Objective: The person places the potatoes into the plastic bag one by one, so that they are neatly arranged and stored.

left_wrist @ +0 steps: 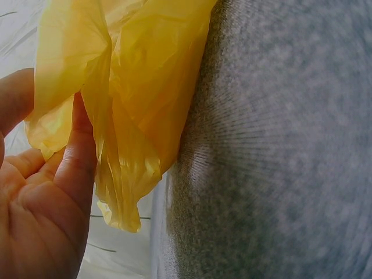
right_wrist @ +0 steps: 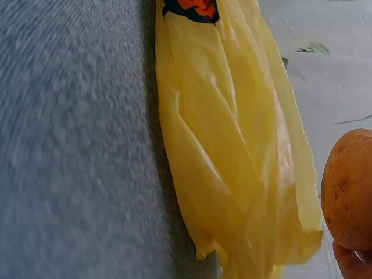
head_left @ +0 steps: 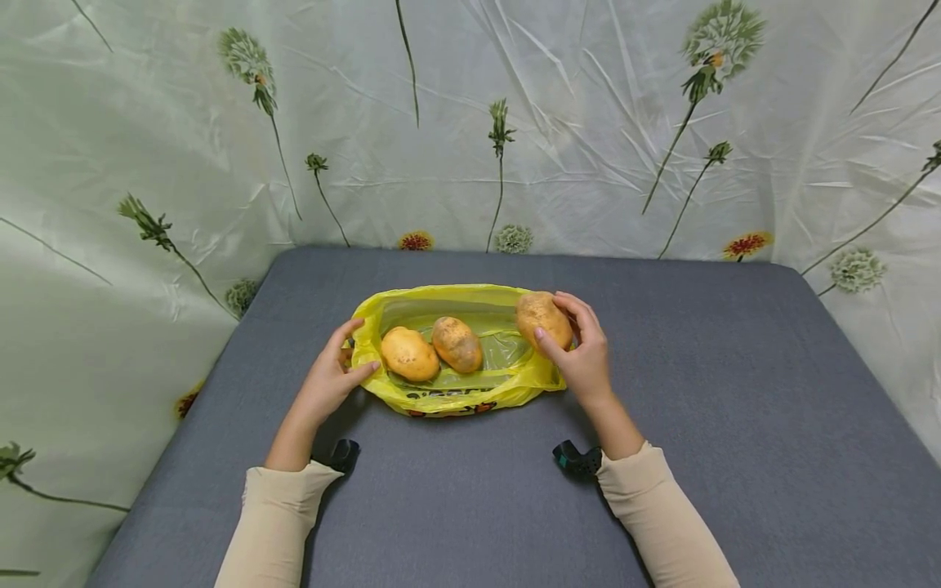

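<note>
A yellow plastic bag [head_left: 382, 394] lies with its mouth spread wide, and two potatoes rest inside: a paler potato [head_left: 409, 354] at the left and a browner potato [head_left: 457, 345] beside it. My left hand [head_left: 332, 371] grips the bag's left rim; in the left wrist view the thin plastic [left_wrist: 145, 75] hangs between thumb and fingers. At the bag's right end my right hand [head_left: 586, 351] holds a third, larger potato [head_left: 542, 317] between thumb and fingers, above the rim. That potato [right_wrist: 349, 189] shows at the right edge of the right wrist view, apart from the bag's side.
The bag lies on a grey cloth-covered table [head_left: 735, 392]. Behind it hangs a pale curtain [head_left: 456, 147] with a dandelion print. A black wrist device [head_left: 577, 459] shows by the right sleeve, and another black device [head_left: 343, 456] by the left.
</note>
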{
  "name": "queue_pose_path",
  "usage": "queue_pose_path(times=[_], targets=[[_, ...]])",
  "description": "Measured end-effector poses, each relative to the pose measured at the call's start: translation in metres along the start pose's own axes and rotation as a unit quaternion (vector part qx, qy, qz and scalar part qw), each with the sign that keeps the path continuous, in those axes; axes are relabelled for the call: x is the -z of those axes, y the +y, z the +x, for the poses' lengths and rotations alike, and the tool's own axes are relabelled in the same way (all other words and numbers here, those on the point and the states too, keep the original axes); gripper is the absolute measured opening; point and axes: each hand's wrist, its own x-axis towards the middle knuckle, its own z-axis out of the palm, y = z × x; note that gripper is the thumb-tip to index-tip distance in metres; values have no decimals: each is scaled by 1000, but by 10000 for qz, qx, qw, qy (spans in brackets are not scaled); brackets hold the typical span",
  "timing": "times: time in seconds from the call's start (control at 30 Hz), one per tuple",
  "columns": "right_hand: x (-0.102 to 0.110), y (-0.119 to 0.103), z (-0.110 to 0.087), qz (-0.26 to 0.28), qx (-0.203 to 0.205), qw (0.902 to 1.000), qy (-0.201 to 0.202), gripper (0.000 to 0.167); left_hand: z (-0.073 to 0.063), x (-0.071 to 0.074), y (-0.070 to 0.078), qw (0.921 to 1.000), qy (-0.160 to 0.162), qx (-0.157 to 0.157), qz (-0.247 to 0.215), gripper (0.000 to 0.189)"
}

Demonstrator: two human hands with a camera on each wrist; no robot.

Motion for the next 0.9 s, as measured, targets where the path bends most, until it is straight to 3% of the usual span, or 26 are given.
queue_pose_path(times=[0.9], targets=[[-38,7,0,115,-239,9984,-500,43,-1,0,1,10000,-3,16,-71,70]])
